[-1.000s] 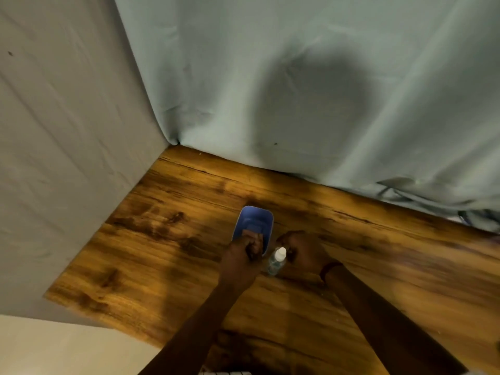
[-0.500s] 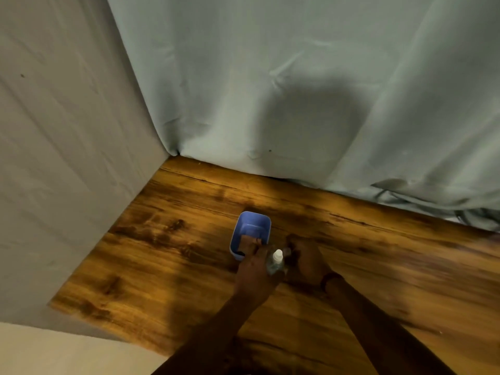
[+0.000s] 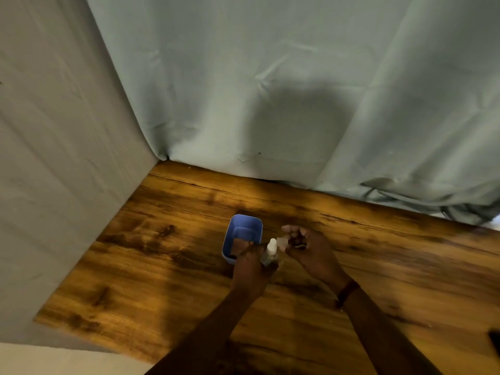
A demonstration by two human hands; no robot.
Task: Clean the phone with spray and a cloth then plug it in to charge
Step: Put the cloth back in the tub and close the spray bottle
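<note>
A small clear spray bottle [image 3: 268, 256] with a white nozzle stands upright in the grip of my left hand [image 3: 251, 269], just right of a blue plastic bin [image 3: 244, 226]. My right hand [image 3: 307, 251] is beside the nozzle, its fingers curled and pinching a small translucent cap [image 3: 281, 242] a little apart from the bottle. A dark flat object [image 3: 495, 345], cut off by the right edge of the view, lies on the table; I cannot tell whether it is the phone. No cloth or charger cable is clearly visible.
The wooden table [image 3: 167, 280] meets a grey wall on the left and a pale green curtain [image 3: 270, 90] at the back. Dark cords [image 3: 460, 212] lie under the curtain's hem at the far right.
My left hand moved from the bin's rim to the bottle and now grips it. My right hand let go of the bottle and drew the cap off to the right.
</note>
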